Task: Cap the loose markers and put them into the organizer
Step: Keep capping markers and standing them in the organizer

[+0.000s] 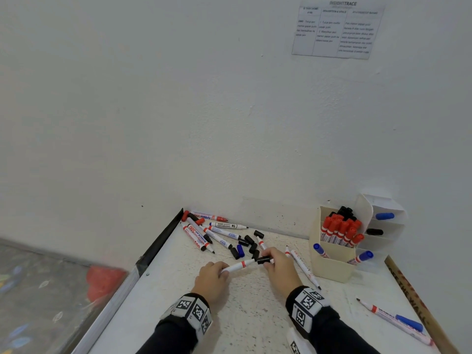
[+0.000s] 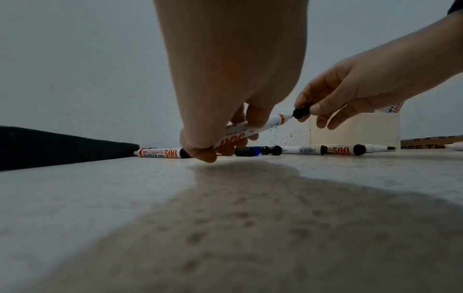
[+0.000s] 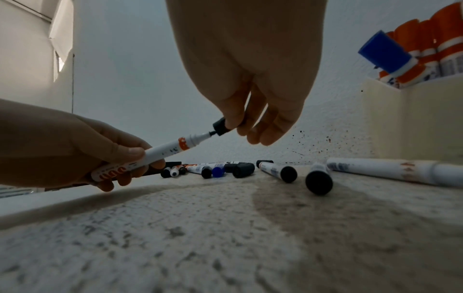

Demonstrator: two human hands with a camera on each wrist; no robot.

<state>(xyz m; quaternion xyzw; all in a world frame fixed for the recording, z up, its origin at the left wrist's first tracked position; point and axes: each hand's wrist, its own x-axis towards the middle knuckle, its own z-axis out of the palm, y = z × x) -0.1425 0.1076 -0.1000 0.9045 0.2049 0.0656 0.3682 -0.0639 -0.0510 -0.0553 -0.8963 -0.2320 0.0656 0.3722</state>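
Observation:
My left hand (image 1: pixel 215 273) grips a white marker (image 1: pixel 237 266) with a red band, held just above the table, its tip pointing right. My right hand (image 1: pixel 274 263) pinches a black cap (image 1: pixel 263 260) right at that tip. The right wrist view shows the black cap (image 3: pixel 221 126) touching the bare nib of the marker (image 3: pixel 160 153); the cap (image 2: pixel 302 112) meets the marker (image 2: pixel 255 126) the same way in the left wrist view. The cream organizer (image 1: pixel 332 261) stands at the right with several capped red, black and blue markers upright in it.
Several uncapped markers (image 1: pixel 212 231) and loose black and blue caps (image 1: pixel 245 247) lie at the back by the wall. Another marker (image 1: pixel 305 268) lies beside the organizer, and one with a blue cap (image 1: pixel 398 321) near the table's right edge. The table's left edge (image 1: pixel 143 264) drops to the floor.

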